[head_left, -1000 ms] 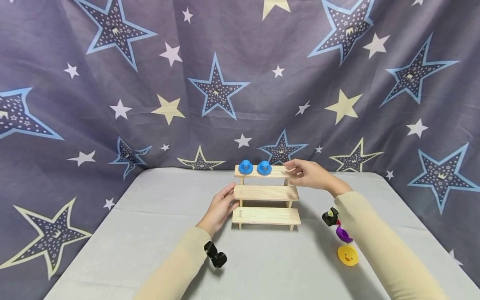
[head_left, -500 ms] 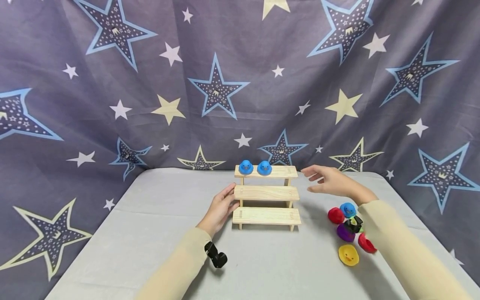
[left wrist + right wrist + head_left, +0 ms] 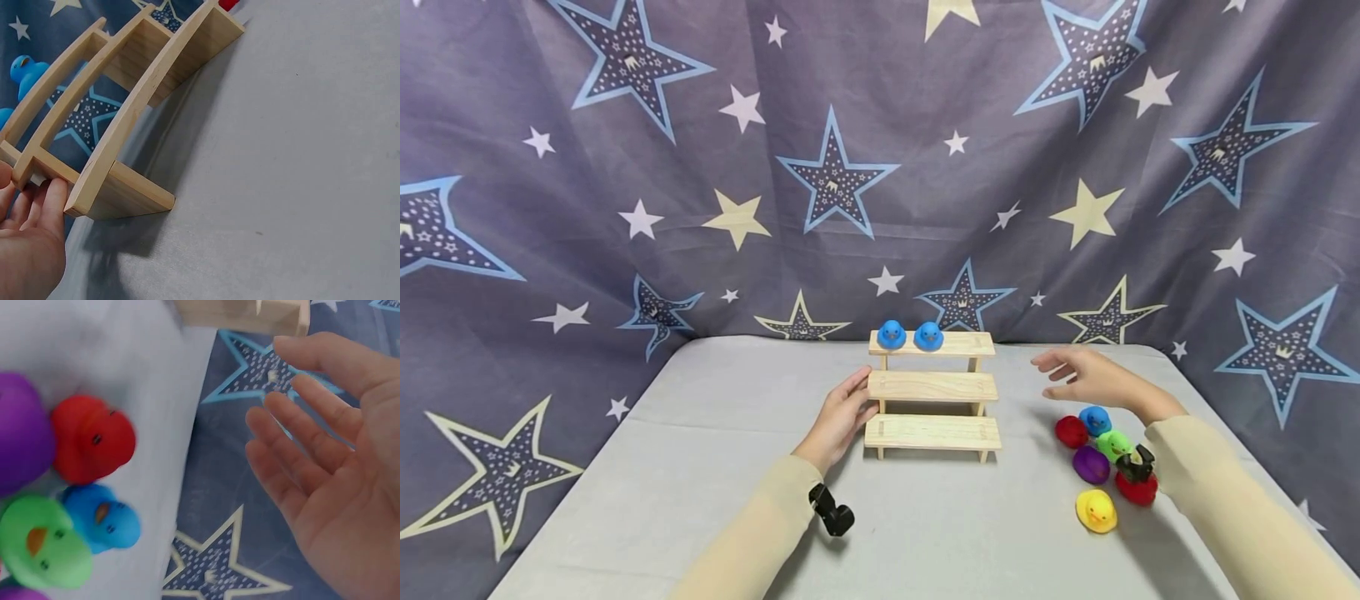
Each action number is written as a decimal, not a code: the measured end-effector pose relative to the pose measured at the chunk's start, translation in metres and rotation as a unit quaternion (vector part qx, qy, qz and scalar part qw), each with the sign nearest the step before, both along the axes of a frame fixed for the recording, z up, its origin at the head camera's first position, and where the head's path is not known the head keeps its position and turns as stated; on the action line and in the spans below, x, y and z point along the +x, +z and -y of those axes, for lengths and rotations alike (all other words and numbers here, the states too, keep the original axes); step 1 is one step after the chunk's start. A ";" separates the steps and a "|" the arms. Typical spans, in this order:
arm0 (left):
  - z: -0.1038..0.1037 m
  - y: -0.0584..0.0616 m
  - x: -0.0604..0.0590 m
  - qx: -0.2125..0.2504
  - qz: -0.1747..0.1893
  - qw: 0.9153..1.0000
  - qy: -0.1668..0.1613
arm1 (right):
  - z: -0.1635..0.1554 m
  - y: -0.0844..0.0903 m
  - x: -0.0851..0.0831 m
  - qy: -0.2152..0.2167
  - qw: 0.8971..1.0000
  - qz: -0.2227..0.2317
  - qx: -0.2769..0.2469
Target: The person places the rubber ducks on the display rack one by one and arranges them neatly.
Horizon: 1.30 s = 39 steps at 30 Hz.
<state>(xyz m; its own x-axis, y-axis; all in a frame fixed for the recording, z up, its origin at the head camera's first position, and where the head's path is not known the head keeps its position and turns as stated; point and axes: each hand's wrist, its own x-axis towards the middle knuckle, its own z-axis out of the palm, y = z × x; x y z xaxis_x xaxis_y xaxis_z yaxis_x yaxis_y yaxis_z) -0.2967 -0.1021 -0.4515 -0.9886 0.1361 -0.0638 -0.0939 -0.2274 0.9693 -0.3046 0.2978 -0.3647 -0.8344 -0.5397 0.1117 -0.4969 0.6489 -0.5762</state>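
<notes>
- My left hand (image 3: 838, 419) rests with straight fingers against the left end of the pale three-step wooden display stand (image 3: 932, 387), touching its middle and lowest steps; it curls round nothing
- Seen from my left wrist, those fingers (image 3: 47, 206) lie flat on the side panel of the stand (image 3: 119, 119), which sits on the grey table (image 3: 300, 175)
- My right hand (image 3: 1086, 377) hovers above the table to the right of the stand, apart from it, fingers spread and relaxed, holding nothing
- In the right wrist view the palm (image 3: 337, 481) is empty and open, with a corner of the stand (image 3: 250, 315) beyond the fingertips
- Just below and near my right hand lies a cluster of small rubber ducks on the table: a blue duck (image 3: 1096, 420) nearest the hand, a red duck (image 3: 1071, 432) just beside it, a green duck (image 3: 1113, 444), a purple duck (image 3: 1091, 465), a second red duck (image 3: 1137, 489) and a yellow duck (image 3: 1096, 510) nearest to me
- None of these ducks touches my hand
- On the top step of the stand two more blue ducks (image 3: 910, 335) sit side by side at its left half, facing me
- The middle and lowest steps carry nothing that I can see
- Behind the table hangs a grey-purple cloth backdrop printed with stars (image 3: 850, 167)
</notes>
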 end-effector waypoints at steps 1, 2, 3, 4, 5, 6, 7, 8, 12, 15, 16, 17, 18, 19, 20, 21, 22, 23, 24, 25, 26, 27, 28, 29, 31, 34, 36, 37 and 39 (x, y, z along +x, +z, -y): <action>0.000 0.000 0.000 0.000 0.000 1.000 0.000 | -0.003 -0.002 0.000 -0.004 1.000 -0.001 0.004; 0.000 0.000 0.000 0.001 0.000 1.000 0.000 | -0.007 -0.003 0.001 -0.006 1.000 -0.002 0.008; 0.000 0.000 0.000 0.001 -0.001 1.000 0.001 | -0.010 -0.005 0.001 -0.010 1.000 -0.003 0.011; 0.000 -0.001 -0.001 0.002 -0.001 1.000 0.001 | -0.014 -0.007 0.001 -0.013 1.000 0.000 0.013; 0.000 -0.001 -0.001 0.002 -0.001 1.000 0.001 | -0.017 -0.009 0.001 -0.018 1.000 0.005 0.014; 0.000 -0.001 -0.001 0.003 -0.001 1.000 0.000 | -0.021 -0.010 0.001 -0.021 1.000 0.010 0.014; 0.001 -0.001 -0.002 0.004 -0.001 1.000 0.000 | -0.024 -0.012 0.001 -0.027 0.999 0.014 0.015; 0.001 -0.001 -0.002 0.004 0.000 1.000 0.000 | -0.027 -0.014 0.001 -0.031 0.999 0.017 0.016; 0.001 -0.001 -0.003 0.005 0.003 1.000 0.002 | -0.038 -0.022 0.001 -0.056 0.998 0.023 0.029; 0.001 0.000 -0.003 0.005 0.003 1.000 0.002 | -0.046 -0.029 0.002 -0.068 0.997 0.030 0.037; 0.001 0.000 -0.003 0.005 0.003 1.000 0.001 | -0.049 -0.032 0.002 -0.070 0.996 0.035 0.040; 0.001 0.000 -0.003 0.005 0.002 1.000 0.000 | -0.051 -0.034 0.002 -0.072 0.996 0.041 0.042; 0.001 0.000 -0.003 0.005 0.002 1.000 -0.001 | -0.053 -0.037 0.003 -0.074 0.995 0.048 0.044; 0.001 0.000 -0.003 0.004 0.001 1.000 -0.002 | -0.055 -0.039 0.003 -0.077 0.994 0.057 0.046; 0.001 0.000 -0.003 0.004 0.000 1.000 -0.003 | -0.057 -0.041 0.003 -0.079 0.994 0.063 0.049; 0.001 0.000 -0.003 0.004 -0.001 1.000 -0.003 | -0.059 -0.043 0.003 -0.082 0.993 0.070 0.050; 0.002 0.000 -0.003 0.003 -0.002 1.000 -0.004 | -0.061 -0.045 0.003 -0.085 0.992 0.074 0.054; 0.002 0.000 -0.003 0.004 -0.003 1.000 -0.005 | -0.063 -0.048 0.003 -0.088 0.992 0.078 0.056; 0.002 0.000 -0.004 0.004 -0.004 1.000 -0.006 | -0.064 -0.050 0.002 -0.090 0.991 0.082 0.058; 0.002 0.000 -0.004 0.004 -0.004 1.000 -0.007 | -0.066 -0.052 0.002 -0.093 0.990 0.083 0.060; 0.002 0.001 -0.004 0.005 -0.005 1.000 -0.008 | -0.067 -0.054 0.002 -0.094 0.990 0.085 0.062; 0.002 0.001 -0.004 0.005 -0.005 1.000 -0.008 | -0.068 -0.056 0.002 -0.097 0.990 0.088 0.061; 0.003 0.001 -0.004 0.005 -0.006 1.000 -0.009 | -0.068 -0.058 0.002 -0.098 0.989 0.090 0.061; 0.003 0.001 -0.004 0.006 -0.005 1.000 -0.009 | -0.068 -0.060 0.002 -0.100 0.989 0.091 0.060; 0.002 0.001 -0.004 0.006 -0.005 1.000 -0.010 | -0.068 -0.062 0.003 -0.105 0.988 0.095 0.058; 0.003 0.002 -0.004 0.007 -0.004 1.000 -0.011 | -0.067 -0.064 0.005 -0.113 0.986 0.105 0.057; 0.003 0.002 -0.005 0.006 -0.003 1.000 -0.012 | -0.066 -0.064 0.006 -0.119 0.985 0.108 0.061; 0.003 0.002 -0.005 0.006 -0.002 1.000 -0.011 | -0.065 -0.065 0.006 -0.122 0.985 0.108 0.063; 0.003 0.002 -0.006 0.007 -0.001 1.000 -0.010 | -0.064 -0.066 0.006 -0.127 0.984 0.104 0.067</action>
